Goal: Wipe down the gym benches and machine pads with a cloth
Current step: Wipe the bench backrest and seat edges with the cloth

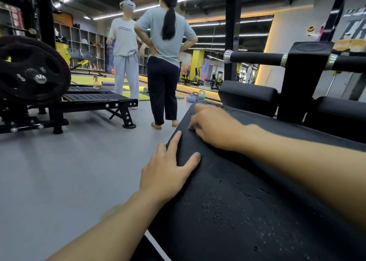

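Under our left hand [168, 169] and right hand [215, 128] lies the black padded surface [237, 201], matte and speckled with tiny pale flecks. Left of our left hand the smooth floor [59, 171] is plain grey. Far left of the hands, a black round weight plate [29, 68] shows a silver hub and white lettering. Beyond our right hand sit small kettlebells [195, 97] in pink, blue and teal. Ahead of the hands, one person [123, 49] wears a whitish top and pale grey trousers, another person [164, 43] a grey-blue top and dark trousers. Yellow-green floor mats [83, 79] show behind them.
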